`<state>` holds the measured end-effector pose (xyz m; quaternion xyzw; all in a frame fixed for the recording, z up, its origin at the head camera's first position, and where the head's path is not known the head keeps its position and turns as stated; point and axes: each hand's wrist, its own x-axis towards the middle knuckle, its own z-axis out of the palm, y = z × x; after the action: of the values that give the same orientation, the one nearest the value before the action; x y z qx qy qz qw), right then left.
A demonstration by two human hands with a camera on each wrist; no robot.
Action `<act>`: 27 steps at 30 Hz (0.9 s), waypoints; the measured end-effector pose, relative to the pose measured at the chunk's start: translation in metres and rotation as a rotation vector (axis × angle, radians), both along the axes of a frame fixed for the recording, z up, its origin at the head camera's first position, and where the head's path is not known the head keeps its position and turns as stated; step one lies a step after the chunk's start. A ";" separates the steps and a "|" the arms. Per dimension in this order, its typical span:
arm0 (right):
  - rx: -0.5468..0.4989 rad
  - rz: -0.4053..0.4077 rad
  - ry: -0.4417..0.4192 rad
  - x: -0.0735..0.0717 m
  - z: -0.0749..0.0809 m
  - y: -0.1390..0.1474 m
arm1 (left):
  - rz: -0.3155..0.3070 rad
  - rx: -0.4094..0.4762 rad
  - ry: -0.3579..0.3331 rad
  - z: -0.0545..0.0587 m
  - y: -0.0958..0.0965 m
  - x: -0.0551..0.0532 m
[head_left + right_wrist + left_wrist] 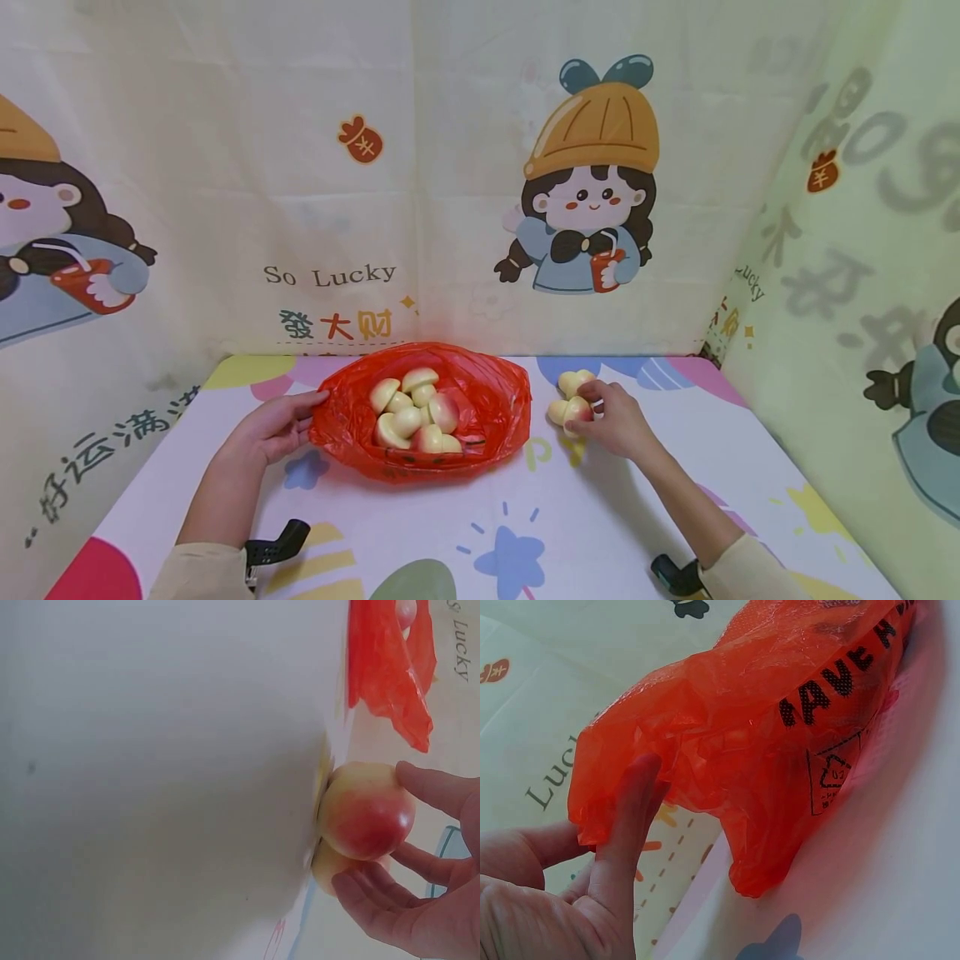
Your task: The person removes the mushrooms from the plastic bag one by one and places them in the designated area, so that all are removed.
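Note:
A red plastic bag (498,400) stands on the table with its mouth spread wide. Inside lie several cream toy mushrooms (407,421), some with a pink blush on the cap. My left hand (273,427) pinches the bag's left edge; in the left wrist view the thumb (626,817) lies in front of the crinkled plastic, other fingers partly behind it. To the right of the bag, my right hand (617,421) holds a mushroom with a red-blushed cap (367,814), thumb on one side and fingers on the other. A second mushroom (572,382) lies just behind it.
The table (420,533) wears a white cover with coloured shapes. A cream cloth printed with cartoon figures (465,183) hangs behind it, and similar printed cloth (810,333) closes the right side. Black camera mounts (279,543) sit at both wrists.

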<state>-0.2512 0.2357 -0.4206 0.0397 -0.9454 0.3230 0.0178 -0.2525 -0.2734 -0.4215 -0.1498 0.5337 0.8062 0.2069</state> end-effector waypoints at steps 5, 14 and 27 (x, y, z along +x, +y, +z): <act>0.001 0.006 0.007 0.002 0.000 -0.001 | 0.009 -0.011 -0.001 0.000 0.000 0.001; 0.004 -0.012 -0.017 0.001 -0.002 -0.002 | 0.016 -0.013 -0.016 -0.001 0.001 0.000; 0.017 -0.004 0.038 0.003 0.003 -0.003 | 0.021 0.006 -0.025 0.000 0.003 0.000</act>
<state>-0.2485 0.2326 -0.4181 0.0441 -0.9476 0.3143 0.0364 -0.2527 -0.2707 -0.4210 -0.1647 0.5270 0.8080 0.2055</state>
